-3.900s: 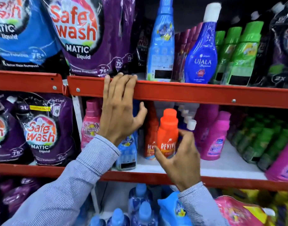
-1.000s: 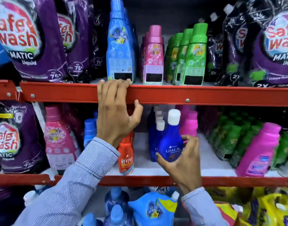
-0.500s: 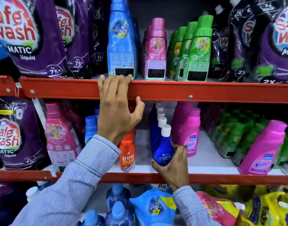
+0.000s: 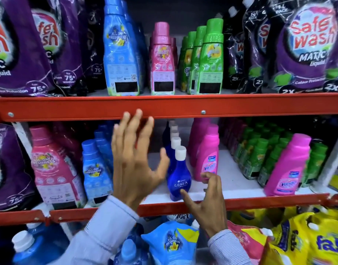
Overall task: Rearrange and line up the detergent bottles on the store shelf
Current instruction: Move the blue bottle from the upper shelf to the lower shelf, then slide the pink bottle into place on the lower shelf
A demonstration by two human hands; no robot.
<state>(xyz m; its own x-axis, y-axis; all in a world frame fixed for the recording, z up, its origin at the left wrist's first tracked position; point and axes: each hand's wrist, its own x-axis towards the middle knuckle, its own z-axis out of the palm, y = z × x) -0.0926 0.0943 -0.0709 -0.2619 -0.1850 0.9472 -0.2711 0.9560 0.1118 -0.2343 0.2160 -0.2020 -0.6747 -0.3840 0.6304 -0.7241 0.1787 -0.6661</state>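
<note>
A dark blue Ujala bottle [image 4: 178, 178] with a white cap stands upright at the front of the middle shelf [image 4: 231, 190], heading a row of like bottles running back. My right hand [image 4: 206, 203] sits just right of and below it, fingers spread, thumb tip touching its base, holding nothing. My left hand [image 4: 134, 163] hovers open in front of the shelf, left of the blue bottle, fingers pointing up just below the red upper rail [image 4: 241, 106]. It hides what stands behind it. Pink Vanish bottles [image 4: 208, 155] stand right of the blue row.
Light blue [image 4: 96, 167] and pink [image 4: 51, 167] softener bottles stand to the left, green bottles [image 4: 260, 153] and another pink bottle [image 4: 287, 167] to the right. The upper shelf carries blue, pink and green bottles between purple pouches. Pouches and bottles fill the lower shelf.
My left hand has let go of the upper rail and now hovers open lower down. My right hand has released the Ujala bottle, which stands on the shelf front.
</note>
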